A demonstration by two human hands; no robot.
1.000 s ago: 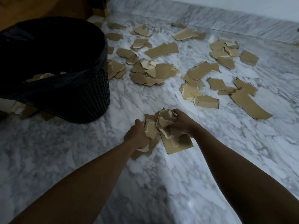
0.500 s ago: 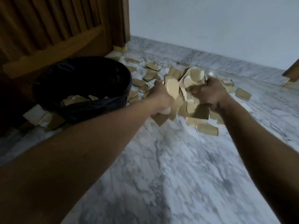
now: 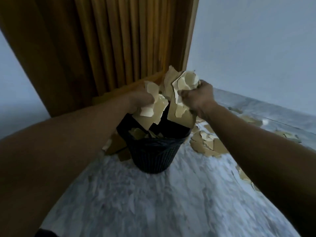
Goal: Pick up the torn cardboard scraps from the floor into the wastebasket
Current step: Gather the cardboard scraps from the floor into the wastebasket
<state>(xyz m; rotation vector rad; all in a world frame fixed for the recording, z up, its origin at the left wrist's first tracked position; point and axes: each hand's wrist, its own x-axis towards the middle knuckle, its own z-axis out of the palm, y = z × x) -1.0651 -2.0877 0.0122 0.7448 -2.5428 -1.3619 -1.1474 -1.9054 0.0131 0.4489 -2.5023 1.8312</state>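
Tan, ragged-edged cardboard scraps [image 3: 172,100] bunched above black wastebasket [image 3: 153,154].

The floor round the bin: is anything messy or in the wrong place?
Yes. Torn cardboard scraps lie scattered on the marble floor right of the wastebasket, and more scraps lie by its left side. They belong inside it.

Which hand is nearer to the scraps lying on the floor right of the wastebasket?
Right. The right hand is above the wastebasket rim beside those floor scraps; the left hand is above the far rim.
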